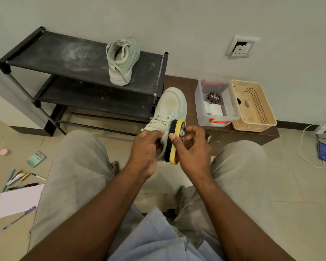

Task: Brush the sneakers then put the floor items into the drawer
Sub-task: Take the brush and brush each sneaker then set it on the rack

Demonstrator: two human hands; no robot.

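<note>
A black shoe rack [79, 61] is standing at ten o'clock in the view, and a brown cabinet [252, 135] is sitting low at two o'clock, just beside it. A white paper sheet [19, 200] is lying on the floor at eight o'clock. A beige basket [252, 106] and a clear box [216, 110] are resting side by side on the cabinet top. One pale sneaker [122, 61] is standing on the rack's top shelf at twelve o'clock. The other sneaker [169, 108] is being held in mid-air at centre, toe pointing to twelve. The left hand [147, 147] is gripping its heel end with curled fingers. The right hand [192, 146] is curling round a yellow-backed brush [177, 140], whose bristles are pressing against the shoe's side. Loose pens [19, 177], a green pack [35, 159] and a pink disc [4, 152] are lying at nine o'clock.
</note>
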